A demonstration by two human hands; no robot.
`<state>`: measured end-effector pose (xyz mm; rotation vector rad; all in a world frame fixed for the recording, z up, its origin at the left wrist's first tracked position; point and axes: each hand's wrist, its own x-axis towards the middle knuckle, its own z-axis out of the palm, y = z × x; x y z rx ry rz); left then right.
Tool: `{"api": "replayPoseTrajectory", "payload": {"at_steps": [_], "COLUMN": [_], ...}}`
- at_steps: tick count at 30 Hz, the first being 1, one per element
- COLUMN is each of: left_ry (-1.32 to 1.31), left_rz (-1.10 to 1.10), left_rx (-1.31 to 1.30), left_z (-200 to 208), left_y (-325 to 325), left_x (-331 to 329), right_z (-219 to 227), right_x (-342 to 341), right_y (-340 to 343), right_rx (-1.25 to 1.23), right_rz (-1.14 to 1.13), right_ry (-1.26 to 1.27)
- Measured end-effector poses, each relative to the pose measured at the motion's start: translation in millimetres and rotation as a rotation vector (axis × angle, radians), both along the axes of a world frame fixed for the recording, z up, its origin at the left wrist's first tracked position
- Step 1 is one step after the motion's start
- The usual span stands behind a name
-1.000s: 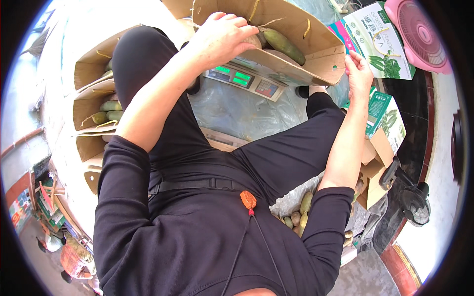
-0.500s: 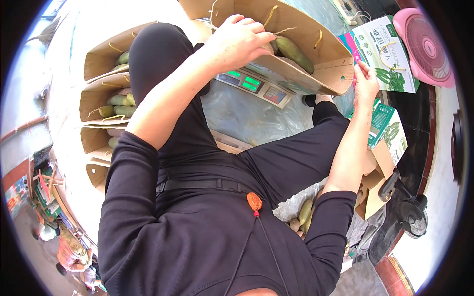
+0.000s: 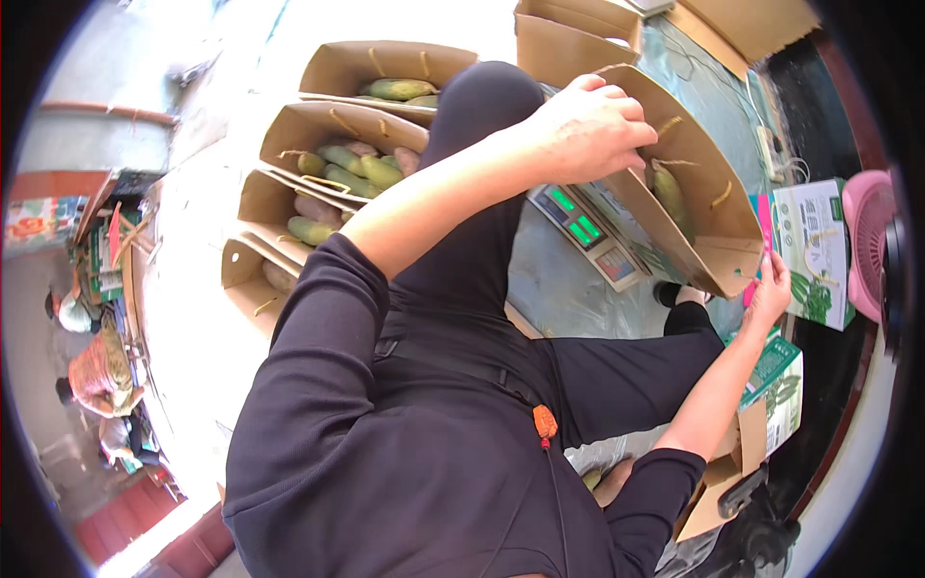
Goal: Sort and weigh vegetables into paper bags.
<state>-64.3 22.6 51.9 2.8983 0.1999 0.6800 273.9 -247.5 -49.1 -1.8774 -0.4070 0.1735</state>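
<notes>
A tall open cardboard box (image 3: 703, 262) with yellow cord handles is between my two hands. Inside it lie green radishes (image 3: 672, 199), partly hidden by the near wall. My left hand (image 3: 593, 130) reaches across with its fingers bent over the box's near rim. At the right corner, my right hand (image 3: 769, 291) pinches the box's edge between thumb and fingers. Just below the box a digital scale (image 3: 590, 234) shows lit green displays. The box covers the scale's far part, so I cannot tell whether it rests on it.
Several open boxes (image 3: 284, 130) of green radishes stand in a row on the left. Another open box (image 3: 568, 39) is beyond my left hand. At right are a printed white carton (image 3: 811, 250), a pink fan (image 3: 870, 246) and a power strip (image 3: 769, 152). People (image 3: 101, 371) are far left.
The view has turned, so the surroundings sit further right in the picture. Both hands stay at the same box, my left hand at its rim and my right at its corner.
</notes>
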Motion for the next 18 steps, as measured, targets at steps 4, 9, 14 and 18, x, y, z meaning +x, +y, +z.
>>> {"api": "replayPoseTrajectory", "payload": {"at_steps": [4,9,14,18], "left_ry": [-0.148,-0.247,-0.116,-0.12], "left_rz": [0.196,0.685,1.398,2.175], "left_rx": [-0.064,-0.021,0.151,-0.265], "left_z": [21,-4,-85,-147], "left_y": [11,32,-19,-95], "left_x": [-70,-222,-418,-505], "right_z": [-12,-5,-18,-31], "right_x": [22,5,26,56], "right_y": [-11,14,4,-15], "right_rx": [-0.044,-0.054,-0.084,-0.019], "right_rz": [0.018,0.016,0.013,0.047], "right_ry": [0.012,-0.038,-0.059,-0.032]}}
